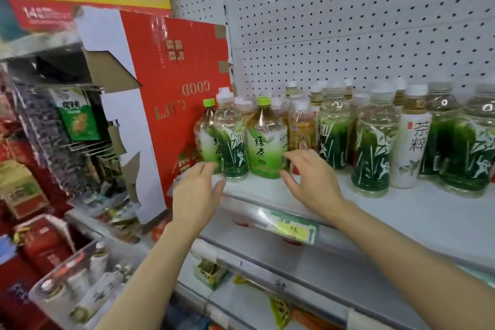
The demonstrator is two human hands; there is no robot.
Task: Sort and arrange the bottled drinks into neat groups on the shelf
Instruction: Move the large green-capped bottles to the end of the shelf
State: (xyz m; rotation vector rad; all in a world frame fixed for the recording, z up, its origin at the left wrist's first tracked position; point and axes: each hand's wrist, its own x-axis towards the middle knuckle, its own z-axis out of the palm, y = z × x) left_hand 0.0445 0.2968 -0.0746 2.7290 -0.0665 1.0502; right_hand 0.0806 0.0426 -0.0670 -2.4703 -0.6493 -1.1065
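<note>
Both hands reach over the shelf (267, 195) lip with fingers apart and gripping nothing: the left hand (197, 190) just beside a bamboo-label bottle (232, 139), the right hand (310, 177) near a green tea bottle (265, 139). Better to lift these two than slide them, since neighbours crowd close. Behind stands a second green tea bottle (206, 136); pairing those two seems sensible.

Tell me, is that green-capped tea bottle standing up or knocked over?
Upright: the green-capped tea bottle stands on the shelf, cap on top.
</note>
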